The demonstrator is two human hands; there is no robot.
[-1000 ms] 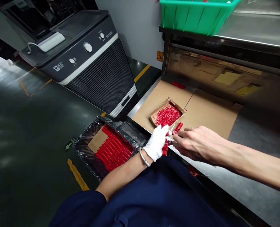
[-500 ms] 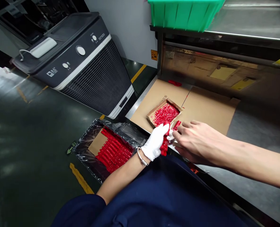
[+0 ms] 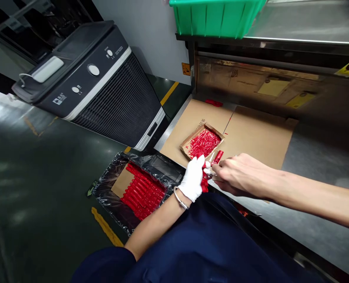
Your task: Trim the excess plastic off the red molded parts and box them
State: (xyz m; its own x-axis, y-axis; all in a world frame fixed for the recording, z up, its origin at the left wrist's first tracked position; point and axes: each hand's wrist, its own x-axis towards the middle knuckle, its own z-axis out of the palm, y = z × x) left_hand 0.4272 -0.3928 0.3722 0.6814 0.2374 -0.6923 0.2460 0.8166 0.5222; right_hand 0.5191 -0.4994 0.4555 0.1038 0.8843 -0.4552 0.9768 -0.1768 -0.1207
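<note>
Factory or workshop floor, seen from my position at a metal bench [image 3: 318,173]. Indicators of the setting: dark green floor [image 3: 44,204] with worn yellow line markings [image 3: 106,227] and a green arrow sign [image 3: 92,188]; a large air cooler [image 3: 115,94]; an orange warning label [image 3: 185,69] on a grey panel; a green plastic bin [image 3: 212,17]; a plastic-lined crate [image 3: 108,198] of red parts [image 3: 141,188].

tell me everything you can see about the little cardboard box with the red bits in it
The small box is open-topped, shallow and roughly rectangular, with low brown walls that look like cardboard. It sits upright, angled on a flat cardboard sheet. A loose heap of slim red pieces covers much of its floor, leaving a bare patch at the left end. The gloved left hand is at its near edge; whether they touch is unclear.
</note>
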